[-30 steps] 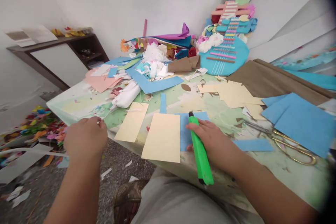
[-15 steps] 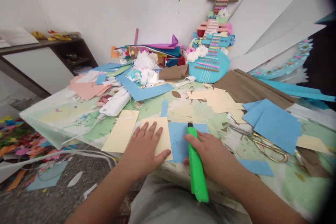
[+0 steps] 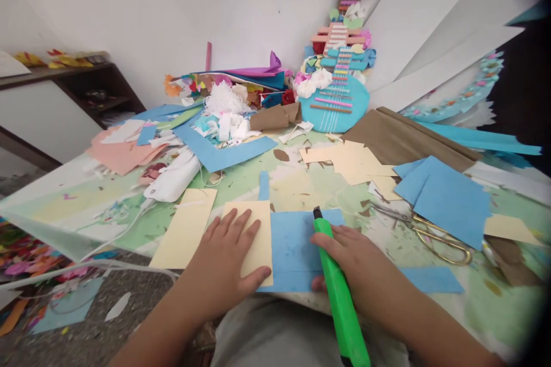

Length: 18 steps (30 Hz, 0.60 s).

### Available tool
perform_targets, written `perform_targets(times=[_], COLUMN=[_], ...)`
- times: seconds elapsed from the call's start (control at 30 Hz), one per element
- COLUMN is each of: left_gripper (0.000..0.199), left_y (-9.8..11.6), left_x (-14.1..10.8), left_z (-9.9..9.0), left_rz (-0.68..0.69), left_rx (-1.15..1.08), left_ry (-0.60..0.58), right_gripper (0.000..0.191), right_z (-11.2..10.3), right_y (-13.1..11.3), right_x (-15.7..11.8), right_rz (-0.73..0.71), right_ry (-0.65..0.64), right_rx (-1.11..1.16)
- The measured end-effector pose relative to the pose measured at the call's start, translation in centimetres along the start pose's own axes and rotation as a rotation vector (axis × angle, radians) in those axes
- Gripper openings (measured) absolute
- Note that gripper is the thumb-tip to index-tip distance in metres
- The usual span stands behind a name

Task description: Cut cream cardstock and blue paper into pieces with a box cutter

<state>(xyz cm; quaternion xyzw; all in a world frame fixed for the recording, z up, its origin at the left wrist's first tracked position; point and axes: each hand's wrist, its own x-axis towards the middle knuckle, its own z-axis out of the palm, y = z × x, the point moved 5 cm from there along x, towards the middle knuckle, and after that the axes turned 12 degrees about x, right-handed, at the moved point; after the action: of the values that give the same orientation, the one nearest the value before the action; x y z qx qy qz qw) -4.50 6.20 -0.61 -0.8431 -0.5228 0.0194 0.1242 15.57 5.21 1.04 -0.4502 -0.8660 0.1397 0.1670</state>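
My left hand [image 3: 235, 252] lies flat, fingers spread, on a cream paper sheet [image 3: 258, 246] near the table's front edge. That sheet partly overlaps a blue paper piece [image 3: 293, 241]. Closed round a green tool with a dark tip [image 3: 338, 289], my right hand [image 3: 353, 258] rests at the blue paper's right side. The tool slants with its dark tip pointing away from me, over the blue paper. Another cream sheet [image 3: 185, 226] lies left of my left hand.
Gold-handled scissors [image 3: 434, 235] lie right of my right hand, beside stacked blue papers [image 3: 447, 200]. A white glue gun or similar device [image 3: 174, 175] with a cable is at left. Behind stand a turquoise paper guitar [image 3: 336, 103] and a brown sheet [image 3: 408, 140].
The green tool has tilted, its lower end swinging right. The camera view has shifted, and more of the blue paper shows between my hands. My left hand stays flat on the cream sheet.
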Motion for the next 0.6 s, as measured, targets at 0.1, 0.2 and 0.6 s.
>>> perform_targets(times=[0.1,0.2,0.6], left_gripper=[0.065,0.065,0.065], left_y=[0.43,0.48,0.29], left_x=[-0.24,-0.23,-0.24], left_z=[-0.28,-0.40,-0.39], left_rz=[-0.043,-0.040,0.007], left_rx=[0.013,0.015,0.020], left_ry=[0.005,0.002,0.004], right_gripper=[0.044,0.041,0.038], right_z=[0.30,0.50,0.72], right_y=[0.04,0.09,0.19], right_x=[-0.20,-0.44,-0.44], right_rz=[-0.021,-0.048,-0.061], right_ry=[0.024,0.041,0.046], right_rx=[0.012,0.029,0.044])
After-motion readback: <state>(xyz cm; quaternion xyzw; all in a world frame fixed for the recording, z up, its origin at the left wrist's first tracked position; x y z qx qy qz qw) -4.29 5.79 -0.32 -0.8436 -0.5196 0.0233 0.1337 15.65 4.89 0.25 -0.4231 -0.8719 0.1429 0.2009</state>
